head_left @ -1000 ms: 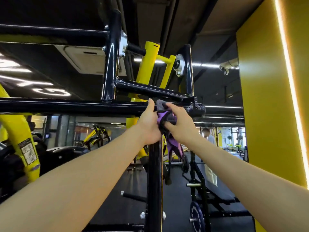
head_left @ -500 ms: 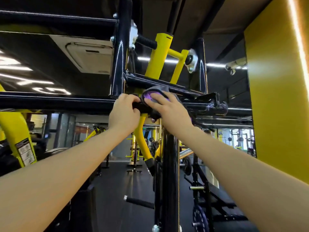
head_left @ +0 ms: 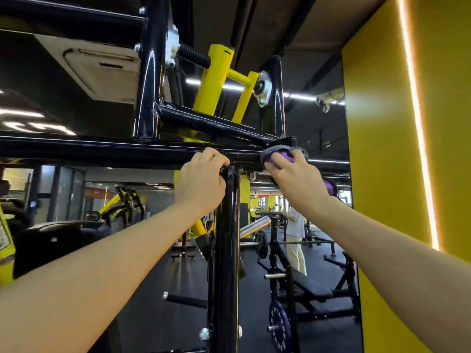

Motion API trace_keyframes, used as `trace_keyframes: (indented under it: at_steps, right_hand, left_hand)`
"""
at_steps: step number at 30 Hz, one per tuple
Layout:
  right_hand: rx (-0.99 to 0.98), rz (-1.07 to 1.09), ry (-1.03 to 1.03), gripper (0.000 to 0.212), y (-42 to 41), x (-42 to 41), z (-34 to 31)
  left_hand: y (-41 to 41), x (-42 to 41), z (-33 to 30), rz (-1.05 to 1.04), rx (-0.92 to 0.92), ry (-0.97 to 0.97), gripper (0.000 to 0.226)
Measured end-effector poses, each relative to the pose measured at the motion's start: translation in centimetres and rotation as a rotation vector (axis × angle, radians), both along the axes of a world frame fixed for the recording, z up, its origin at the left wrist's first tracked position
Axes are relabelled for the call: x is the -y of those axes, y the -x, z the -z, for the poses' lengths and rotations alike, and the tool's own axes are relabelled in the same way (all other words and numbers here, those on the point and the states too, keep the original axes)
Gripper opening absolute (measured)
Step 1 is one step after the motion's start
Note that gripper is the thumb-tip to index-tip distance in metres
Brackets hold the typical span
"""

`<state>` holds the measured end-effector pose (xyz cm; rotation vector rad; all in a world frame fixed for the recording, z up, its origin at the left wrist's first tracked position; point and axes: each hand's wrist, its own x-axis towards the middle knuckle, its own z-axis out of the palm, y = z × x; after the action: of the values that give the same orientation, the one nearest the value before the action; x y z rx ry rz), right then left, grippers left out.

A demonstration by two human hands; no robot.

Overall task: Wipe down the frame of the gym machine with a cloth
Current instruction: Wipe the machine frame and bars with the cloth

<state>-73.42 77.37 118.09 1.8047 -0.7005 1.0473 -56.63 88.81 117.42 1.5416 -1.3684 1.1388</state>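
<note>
left hand (head_left: 201, 178) | right hand (head_left: 297, 182) | forearms bare, no sleeves/gloves

One head-worn view (wide-angle) looks forward and upward, close to the frame (head_left: 102, 151).

The round blue-purple weight plate (head_left: 279, 327) carries white lettering around its rim (too small to read). No other text is legible.
</note>
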Motion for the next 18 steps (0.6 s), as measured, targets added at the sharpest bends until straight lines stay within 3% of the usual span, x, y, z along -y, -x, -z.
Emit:
trace_keyframes:
  at_steps: [4, 8, 11, 18]
  right_hand:
    - [0.035, 0.087, -0.234, 0.044, 1.6, 0.8, 2.4]
    - [0.258, -0.131, -0.111, 0.06, 0.7, -0.2, 1.9]
    - [0.21, -0.211, -0.124, 0.061, -1.4, -0.9, 0.6]
    - [0.189, -0.147, -0.381, 0.057, -0.4, 1.4, 2.2]
  left_hand:
    - [0.5, 0.0, 1.1, -0.027, 0.039, -0.035, 0.038]
    - [0.8, 0.4, 1.3, -0.028, 0.049, -0.033, 0.04]
    - [1.2, 0.4, 1.3, -0.043, 0.042, -0.036, 0.04]
    - [1.9, 0.2, 2.1, -0.049, 0.061, -0.088, 0.038]
